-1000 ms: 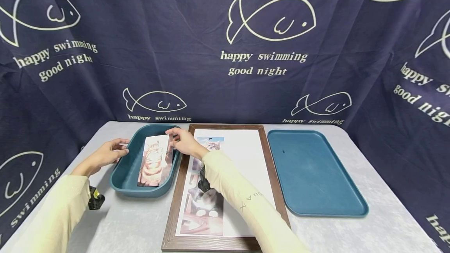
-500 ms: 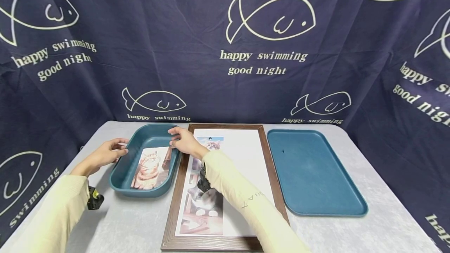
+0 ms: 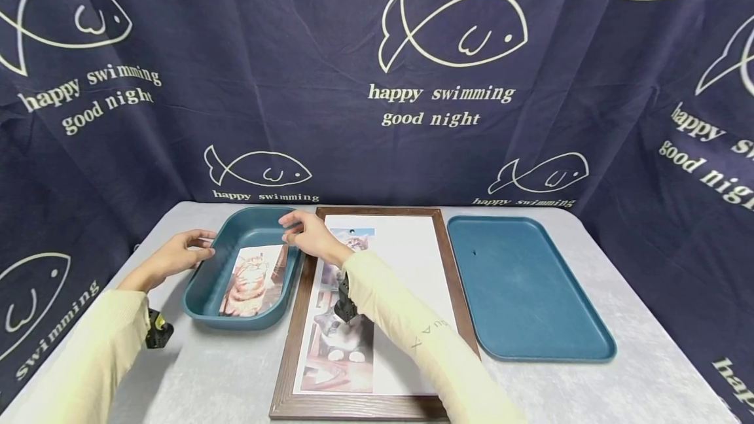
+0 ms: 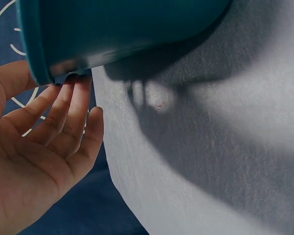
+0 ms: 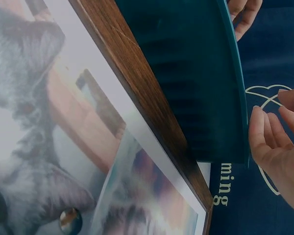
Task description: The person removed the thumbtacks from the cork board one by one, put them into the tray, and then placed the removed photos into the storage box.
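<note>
A deep blue-green bin (image 3: 200, 300) stands at the left of the table. In it lies an orange-cat picture card (image 3: 250, 283), tilted toward the near end. My left hand (image 3: 179, 255) is at the bin's left rim; in the left wrist view its fingers (image 4: 61, 110) extend, loosely bent, with their tips at the edge. Over the right rim hovers my right hand (image 3: 309, 234), fingers loosely bent and nothing between them. The right wrist view shows that hand (image 5: 279, 142) beside the bin's outer wall (image 5: 186, 78).
A brown wooden frame (image 3: 285, 371) with a white board (image 3: 406, 267) lies right of the bin. Cat picture strips (image 3: 338, 371) cover the board's left side, and my right forearm crosses it. Farther right is a shallow blue tray (image 3: 530, 286). A dark fish-print curtain (image 3: 353, 149) surrounds the table.
The cat card was upright at my right fingers a second ago; it was let go and dropped lower, toward the bin's near end. Both hands stayed almost in place.
</note>
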The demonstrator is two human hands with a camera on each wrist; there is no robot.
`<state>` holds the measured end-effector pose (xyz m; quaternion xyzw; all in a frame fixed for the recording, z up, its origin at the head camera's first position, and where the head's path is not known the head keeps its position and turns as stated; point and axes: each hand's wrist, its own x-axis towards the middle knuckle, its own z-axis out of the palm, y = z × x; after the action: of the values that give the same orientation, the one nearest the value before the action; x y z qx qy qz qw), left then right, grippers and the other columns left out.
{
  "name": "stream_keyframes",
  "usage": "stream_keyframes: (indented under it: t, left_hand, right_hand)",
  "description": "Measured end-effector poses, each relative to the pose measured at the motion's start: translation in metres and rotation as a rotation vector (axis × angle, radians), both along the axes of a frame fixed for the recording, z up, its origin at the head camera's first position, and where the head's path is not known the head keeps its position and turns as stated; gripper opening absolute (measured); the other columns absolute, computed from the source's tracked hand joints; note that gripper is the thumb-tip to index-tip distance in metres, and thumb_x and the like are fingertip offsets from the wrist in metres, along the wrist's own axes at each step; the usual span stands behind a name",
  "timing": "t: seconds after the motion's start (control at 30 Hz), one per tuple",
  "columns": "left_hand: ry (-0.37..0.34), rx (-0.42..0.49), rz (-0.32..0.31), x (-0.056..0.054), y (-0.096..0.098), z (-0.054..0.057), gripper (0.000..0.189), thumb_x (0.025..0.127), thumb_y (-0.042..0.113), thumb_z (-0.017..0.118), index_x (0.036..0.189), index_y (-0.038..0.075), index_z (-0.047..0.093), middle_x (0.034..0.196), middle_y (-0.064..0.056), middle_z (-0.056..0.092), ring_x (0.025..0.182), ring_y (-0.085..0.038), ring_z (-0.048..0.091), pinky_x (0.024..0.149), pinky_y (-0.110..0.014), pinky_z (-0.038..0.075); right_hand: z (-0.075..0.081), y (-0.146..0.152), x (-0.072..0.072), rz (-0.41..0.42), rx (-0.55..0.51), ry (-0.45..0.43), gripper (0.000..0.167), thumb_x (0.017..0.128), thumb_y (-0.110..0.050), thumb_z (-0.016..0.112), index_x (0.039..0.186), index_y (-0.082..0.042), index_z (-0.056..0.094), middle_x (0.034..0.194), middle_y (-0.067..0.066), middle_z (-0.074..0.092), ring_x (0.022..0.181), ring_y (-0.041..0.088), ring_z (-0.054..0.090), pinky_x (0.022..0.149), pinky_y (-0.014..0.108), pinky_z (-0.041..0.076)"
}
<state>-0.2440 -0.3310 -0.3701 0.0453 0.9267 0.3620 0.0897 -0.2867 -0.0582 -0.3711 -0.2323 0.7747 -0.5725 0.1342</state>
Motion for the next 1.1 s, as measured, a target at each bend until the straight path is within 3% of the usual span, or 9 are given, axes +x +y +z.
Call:
stream_keyframes:
  t: [0.17, 0.23, 0.53, 0.6, 0.8, 1.1]
  left_hand:
    - [0.035, 0.011, -0.01, 0.0, 0.0, 0.003, 0.047, 0.089, 0.014, 0.055, 0.125, -0.012, 0.04, 0.116, -0.034, 0.05, 0.086, -0.01, 0.056, 0.069, -0.029, 0.049]
    - [0.06, 0.011, -0.019, 0.0, 0.001, 0.005, 0.046, 0.089, 0.012, 0.055, 0.125, -0.013, 0.041, 0.116, -0.034, 0.051, 0.087, -0.012, 0.058, 0.068, -0.028, 0.049]
    - [0.237, -0.05, -0.029, -0.004, 0.008, 0.015, 0.038, 0.086, 0.009, 0.057, 0.118, -0.011, 0.051, 0.107, -0.028, 0.06, 0.082, 0.008, 0.051, 0.071, -0.015, 0.044]
    - [0.26, -0.06, -0.032, -0.005, 0.012, 0.018, 0.037, 0.085, 0.008, 0.058, 0.116, -0.01, 0.052, 0.106, -0.028, 0.061, 0.083, 0.004, 0.054, 0.07, -0.015, 0.044]
    - [0.309, -0.087, -0.056, -0.005, 0.027, 0.022, 0.035, 0.084, 0.005, 0.06, 0.115, -0.009, 0.054, 0.103, -0.026, 0.062, 0.09, -0.031, 0.062, 0.069, -0.018, 0.047]
    - [0.344, -0.093, -0.12, -0.004, 0.051, 0.029, 0.035, 0.083, 0.001, 0.059, 0.115, -0.01, 0.053, 0.102, -0.027, 0.062, 0.092, -0.037, 0.061, 0.079, -0.041, 0.049]
  right_hand:
    - [0.001, 0.004, -0.002, 0.004, -0.002, 0.06, 0.028, 0.085, 0.001, 0.058, 0.113, -0.002, 0.058, 0.115, 0.013, 0.059, 0.097, 0.022, 0.059, 0.074, 0.021, 0.049]
    - [0.006, 0.007, 0.0, 0.007, -0.001, 0.083, 0.028, 0.084, 0.002, 0.058, 0.112, 0.001, 0.058, 0.113, 0.017, 0.06, 0.096, 0.025, 0.06, 0.071, 0.018, 0.047]
    - [0.004, 0.021, -0.008, 0.008, 0.011, 0.127, 0.026, 0.083, 0.003, 0.058, 0.109, 0.002, 0.059, 0.111, 0.019, 0.06, 0.092, 0.026, 0.059, 0.069, 0.015, 0.044]
    - [0.003, 0.026, -0.009, 0.01, 0.02, 0.139, 0.026, 0.083, 0.003, 0.057, 0.11, 0.004, 0.058, 0.112, 0.021, 0.06, 0.092, 0.027, 0.059, 0.07, 0.014, 0.044]
    - [0.0, 0.042, -0.012, -0.014, 0.056, 0.181, 0.027, 0.082, 0.005, 0.056, 0.109, 0.008, 0.057, 0.107, 0.023, 0.061, 0.09, 0.028, 0.058, 0.072, 0.017, 0.045]
    - [-0.002, 0.068, -0.018, -0.063, 0.092, 0.143, 0.026, 0.083, 0.005, 0.054, 0.108, 0.005, 0.057, 0.109, 0.023, 0.059, 0.095, 0.033, 0.058, 0.072, 0.021, 0.047]
